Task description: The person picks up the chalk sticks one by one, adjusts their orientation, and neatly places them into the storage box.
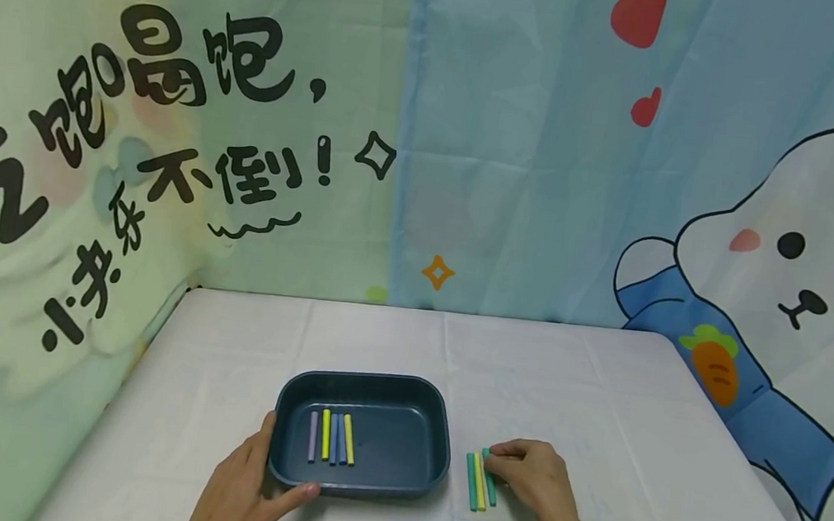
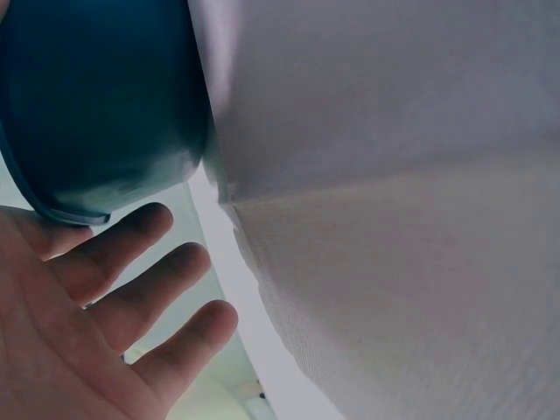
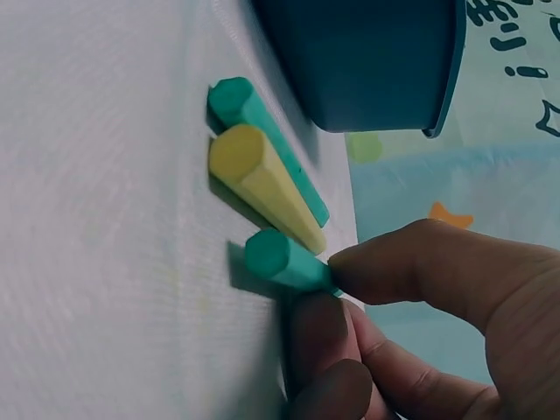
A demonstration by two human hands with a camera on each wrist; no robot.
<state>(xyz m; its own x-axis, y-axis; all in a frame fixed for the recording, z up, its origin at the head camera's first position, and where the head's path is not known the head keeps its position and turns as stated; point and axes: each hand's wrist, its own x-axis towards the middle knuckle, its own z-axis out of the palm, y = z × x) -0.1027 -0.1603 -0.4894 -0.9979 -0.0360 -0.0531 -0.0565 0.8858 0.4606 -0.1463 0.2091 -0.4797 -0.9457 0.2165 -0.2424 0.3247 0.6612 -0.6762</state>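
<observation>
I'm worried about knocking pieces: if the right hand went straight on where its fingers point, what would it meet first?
Beyond the green stick it pinches, the right hand would probably meet the yellow stick alongside first, though it might pass above; height is unclear.

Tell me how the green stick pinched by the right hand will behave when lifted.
The green stick is probably stiff, as it lies straight. Slim beside the right hand, it is likely light. Its end looks faceted, so it may not roll freely.

Tray (image 1: 399, 459) on table (image 1: 562, 389), five sticks (image 1: 333, 439) inside, three more sticks (image 1: 479, 483) to its right
</observation>
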